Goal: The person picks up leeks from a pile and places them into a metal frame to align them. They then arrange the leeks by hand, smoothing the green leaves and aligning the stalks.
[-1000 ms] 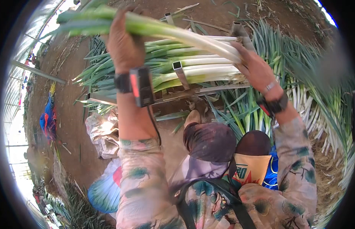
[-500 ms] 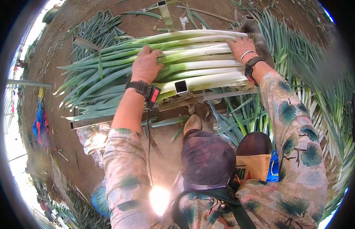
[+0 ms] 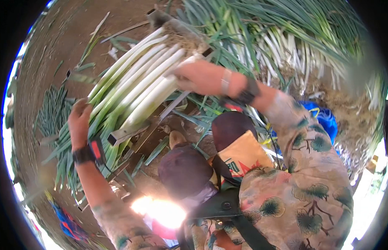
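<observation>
A row of long green onions (image 3: pixel 137 77) lies slanting across a metal rack (image 3: pixel 173 106), white stalks and roots toward the upper right, green leaves toward the lower left. My left hand (image 3: pixel 79 121) rests at the outer left side of the row, where white turns to green, its fingers spread over the stalks. Over the near side of the white ends is my right hand (image 3: pixel 198 77), close to the roots (image 3: pixel 183 37). Motion smears its fingers, and I cannot tell whether they grip a stalk.
Square metal posts stand up from the rack, one near post (image 3: pixel 123 135) beside the leaves. A large heap of green onions (image 3: pixel 285 37) covers the ground at upper right, and a smaller pile (image 3: pixel 52 108) lies at left. Blue plastic (image 3: pixel 323 121) sits at right.
The view has turned, so the rack now slants. My right hand has come off the far stalks to the near side of the row; my left hand has shifted to the row's outer side.
</observation>
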Action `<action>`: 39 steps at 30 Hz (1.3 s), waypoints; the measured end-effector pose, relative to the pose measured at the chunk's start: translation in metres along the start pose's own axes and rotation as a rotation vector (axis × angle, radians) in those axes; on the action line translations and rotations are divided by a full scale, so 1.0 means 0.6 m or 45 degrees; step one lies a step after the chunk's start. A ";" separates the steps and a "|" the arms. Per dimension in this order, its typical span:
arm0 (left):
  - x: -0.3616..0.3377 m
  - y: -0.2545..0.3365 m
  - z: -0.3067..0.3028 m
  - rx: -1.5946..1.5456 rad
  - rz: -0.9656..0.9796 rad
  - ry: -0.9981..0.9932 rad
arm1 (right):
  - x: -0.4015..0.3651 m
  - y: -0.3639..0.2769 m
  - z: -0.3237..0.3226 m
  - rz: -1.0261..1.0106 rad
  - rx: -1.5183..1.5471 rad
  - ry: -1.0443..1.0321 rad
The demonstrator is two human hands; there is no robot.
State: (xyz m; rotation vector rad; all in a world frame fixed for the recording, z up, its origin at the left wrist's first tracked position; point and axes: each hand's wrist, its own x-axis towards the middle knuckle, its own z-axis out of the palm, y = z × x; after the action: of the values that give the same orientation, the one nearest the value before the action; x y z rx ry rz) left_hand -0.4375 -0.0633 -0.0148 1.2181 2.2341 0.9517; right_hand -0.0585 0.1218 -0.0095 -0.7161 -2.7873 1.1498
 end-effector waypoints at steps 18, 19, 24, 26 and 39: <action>-0.259 0.435 0.376 -1.239 -0.318 -0.485 | -0.507 0.445 0.284 1.392 -0.219 0.528; -0.257 0.451 0.367 -1.220 -0.364 -0.439 | -0.490 0.453 0.294 1.483 -0.189 0.578; -0.263 0.452 0.376 -1.297 -0.340 -0.326 | -0.442 0.400 0.254 1.673 -0.433 0.665; -0.261 0.448 0.377 -1.296 -0.327 -0.306 | -0.439 0.419 0.249 1.550 -0.441 0.617; -0.322 0.475 0.438 -1.174 -0.243 -0.577 | -0.566 0.165 0.021 0.879 0.060 1.181</action>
State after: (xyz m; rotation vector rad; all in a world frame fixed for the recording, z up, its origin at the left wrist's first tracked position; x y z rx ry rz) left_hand -0.0081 -0.0223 0.0243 0.6725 1.2617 1.2539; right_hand 0.2813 0.0283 -0.0403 -1.7262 -1.7551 0.6286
